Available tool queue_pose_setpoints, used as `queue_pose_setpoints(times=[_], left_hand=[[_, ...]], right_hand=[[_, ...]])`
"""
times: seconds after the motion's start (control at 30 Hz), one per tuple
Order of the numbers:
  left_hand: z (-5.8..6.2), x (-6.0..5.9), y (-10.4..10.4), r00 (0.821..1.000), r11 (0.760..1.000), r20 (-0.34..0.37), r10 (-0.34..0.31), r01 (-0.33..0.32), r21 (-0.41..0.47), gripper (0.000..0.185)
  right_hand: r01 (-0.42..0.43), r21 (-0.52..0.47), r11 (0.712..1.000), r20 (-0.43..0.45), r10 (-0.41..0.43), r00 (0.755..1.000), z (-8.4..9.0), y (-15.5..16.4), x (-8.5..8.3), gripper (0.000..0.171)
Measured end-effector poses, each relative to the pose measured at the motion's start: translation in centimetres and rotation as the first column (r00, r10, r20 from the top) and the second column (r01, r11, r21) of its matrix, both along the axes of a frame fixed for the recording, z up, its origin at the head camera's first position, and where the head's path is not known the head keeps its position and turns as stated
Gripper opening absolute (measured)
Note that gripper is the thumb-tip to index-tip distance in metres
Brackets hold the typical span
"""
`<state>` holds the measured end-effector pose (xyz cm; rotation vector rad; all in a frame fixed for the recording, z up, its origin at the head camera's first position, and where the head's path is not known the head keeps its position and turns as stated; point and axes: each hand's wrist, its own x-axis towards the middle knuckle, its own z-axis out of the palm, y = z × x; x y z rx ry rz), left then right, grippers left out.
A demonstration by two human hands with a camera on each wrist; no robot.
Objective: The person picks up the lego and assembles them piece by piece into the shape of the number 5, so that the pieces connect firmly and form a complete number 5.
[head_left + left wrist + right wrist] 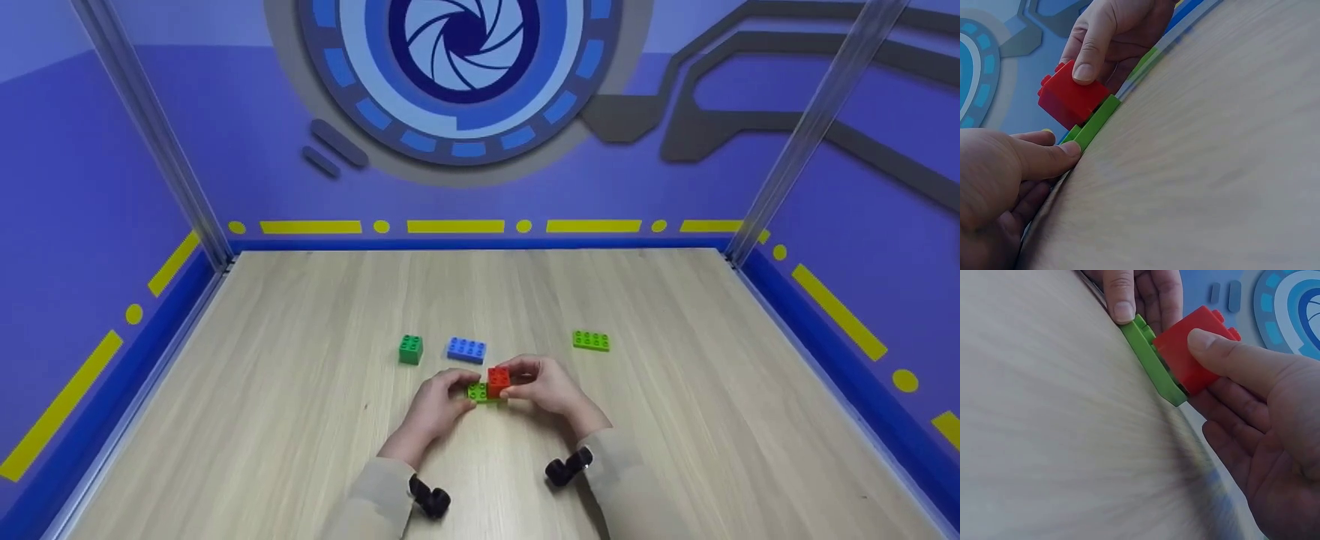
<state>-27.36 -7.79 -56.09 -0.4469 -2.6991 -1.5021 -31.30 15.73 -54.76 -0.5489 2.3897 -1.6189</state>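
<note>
The right hand (544, 386) pinches a red brick (498, 381) between thumb and fingers and seats it on one end of a flat light-green plate (478, 392), which the left hand (439, 405) pins at its other end with the thumb against its edge; the pair sits toward the near middle of the wooden table (675, 450). The likeliest slip, as I judge it, is the brick going on skewed: in the wrist views its studs seem only partly engaged, and a push off-centre could tip the thin plate up or skid it across the smooth tabletop. All pieces are hard, glossy plastic with round studs and square corners. Farther back lie a dark-green cube brick (410, 349), a blue brick (466, 349) and a second light-green plate (591, 340), well apart from the hands.
</note>
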Motion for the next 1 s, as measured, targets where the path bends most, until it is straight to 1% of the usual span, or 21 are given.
queue_pose_setpoints(times=[0.33,0.53,0.73,1.0], left_hand=[[-0.17,0.01,0.16,1.000,1.000,0.016,0.005,-0.005,0.001,0.039],[-0.04,-0.08,0.13,1.000,1.000,0.006,-0.002,0.002,0.016,0.039],[0.15,-0.17,-0.04,1.000,1.000,0.017,0.006,-0.006,0.020,0.039],[0.06,-0.08,0.01,1.000,1.000,0.019,0.005,-0.005,0.014,0.038]], right_hand=[[0.022,0.010,1.000,0.014,-0.022,1.000,-0.47,0.16,-0.12,0.035],[0.034,-0.003,0.999,0.028,-0.034,0.999,-0.40,0.06,-0.11,0.036],[0.030,0.018,0.999,0.000,-0.030,1.000,-0.20,-0.03,-0.16,0.037],[0.018,0.052,0.998,-0.038,-0.016,0.999,0.06,-0.06,-0.13,0.035]])
